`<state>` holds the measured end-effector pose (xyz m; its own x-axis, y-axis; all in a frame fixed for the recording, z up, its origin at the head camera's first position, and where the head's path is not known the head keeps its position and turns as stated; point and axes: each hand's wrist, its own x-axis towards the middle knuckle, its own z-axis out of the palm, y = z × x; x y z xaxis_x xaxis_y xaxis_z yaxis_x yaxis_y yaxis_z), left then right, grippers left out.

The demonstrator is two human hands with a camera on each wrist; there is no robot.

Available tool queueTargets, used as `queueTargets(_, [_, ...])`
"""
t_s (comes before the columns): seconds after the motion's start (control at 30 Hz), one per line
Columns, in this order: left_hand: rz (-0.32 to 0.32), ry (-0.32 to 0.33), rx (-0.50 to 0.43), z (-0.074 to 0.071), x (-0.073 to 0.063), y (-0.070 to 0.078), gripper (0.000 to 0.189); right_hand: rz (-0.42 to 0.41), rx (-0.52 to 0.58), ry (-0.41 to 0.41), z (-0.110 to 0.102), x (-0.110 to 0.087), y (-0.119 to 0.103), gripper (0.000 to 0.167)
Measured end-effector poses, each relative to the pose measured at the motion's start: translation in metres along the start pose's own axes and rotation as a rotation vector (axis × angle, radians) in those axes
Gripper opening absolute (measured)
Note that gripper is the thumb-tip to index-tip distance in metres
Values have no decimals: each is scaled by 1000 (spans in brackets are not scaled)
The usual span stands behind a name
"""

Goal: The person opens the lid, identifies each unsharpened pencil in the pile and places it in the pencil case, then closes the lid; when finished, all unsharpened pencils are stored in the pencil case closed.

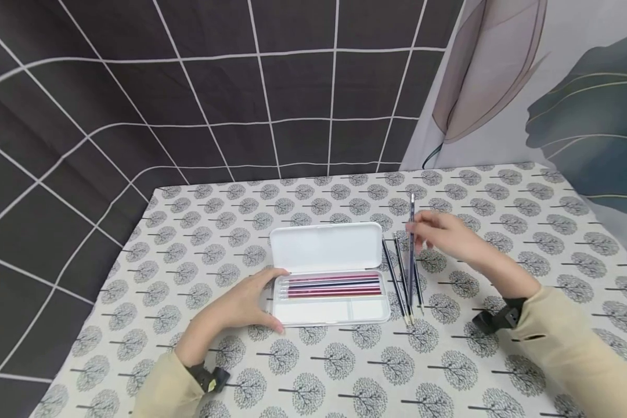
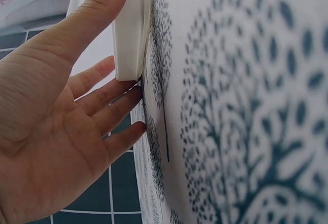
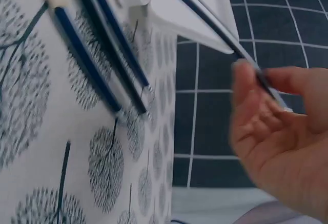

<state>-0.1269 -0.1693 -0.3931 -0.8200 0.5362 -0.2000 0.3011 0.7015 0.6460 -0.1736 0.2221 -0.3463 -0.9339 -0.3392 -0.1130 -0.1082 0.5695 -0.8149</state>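
Note:
An open white pencil case (image 1: 324, 247) lies on the table, with several red and dark pencils (image 1: 334, 286) side by side in its upper section. My left hand (image 1: 245, 299) holds the case's left end, thumb at the front corner and index finger near the hinge side. In the left wrist view the thumb lies against the white case wall (image 2: 128, 39). My right hand (image 1: 441, 232) pinches a dark pencil (image 3: 205, 19) near its upper end, raised over the table right of the case. Below it lie three loose dark pencils (image 1: 394, 278), tips toward the front.
The tablecloth (image 1: 313, 377) has a grey tree print. A dark curtain with white grid lines (image 1: 292, 87) hangs behind and to the left. A pale leaf-patterned curtain (image 1: 501, 87) hangs at the right. The case's lid stands raised at the back.

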Motion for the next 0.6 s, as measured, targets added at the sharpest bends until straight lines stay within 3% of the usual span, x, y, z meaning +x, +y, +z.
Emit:
queueTargets(0.1, [5,2,-4,0,0,0,102,-85,37,84,7,4,-10,27])
queueTargets(0.2, [10,3,-8,0,0,0,102,-168,3,120,19,8,-17,25])
queueTargets(0.47, [14,3,-12,1,0,-1,102,-428,-217,66,42,11,-32,14])
queueTargets(0.6, [9,5,-14,0,-1,-1,102,-518,-249,34,49,12,-35,11])
